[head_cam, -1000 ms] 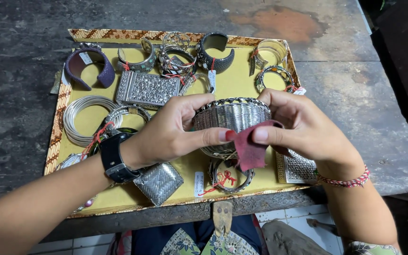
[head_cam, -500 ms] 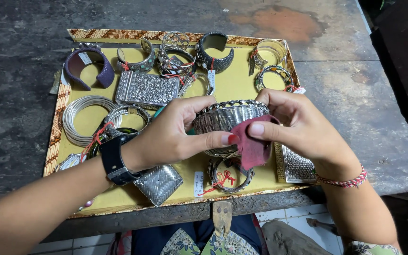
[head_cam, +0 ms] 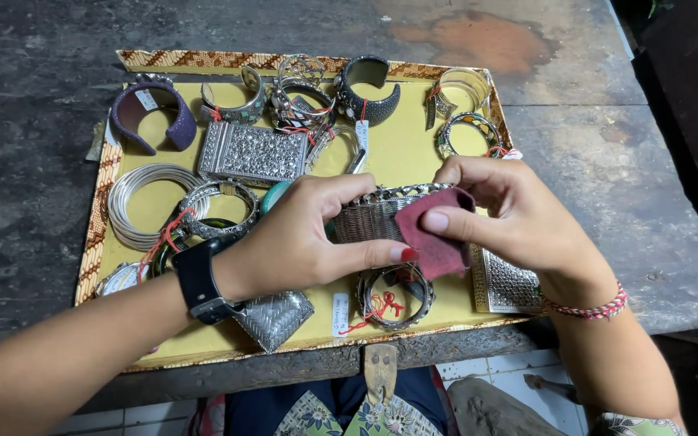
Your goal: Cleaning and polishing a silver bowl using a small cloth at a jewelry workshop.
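At the far left of the yellow tray (head_cam: pixel 414 149) lie a purple cuff (head_cam: pixel 152 115) and a coil of thin silver bangles (head_cam: pixel 149 202), with a rectangular embossed silver box (head_cam: pixel 252 153) beside them. The left hand (head_cam: pixel 309 234), a black watch (head_cam: pixel 197 282) on its wrist, closes thumb and fingers around the left end of a wide woven silver cuff (head_cam: pixel 369 216). The cuff is held just above the tray's middle, its long axis running left to right, its beaded rim uppermost. The right hand (head_cam: pixel 519 218) pinches a dark red cloth (head_cam: pixel 434 234) against the cuff's right end. A tagged bangle (head_cam: pixel 393 295) lies below.
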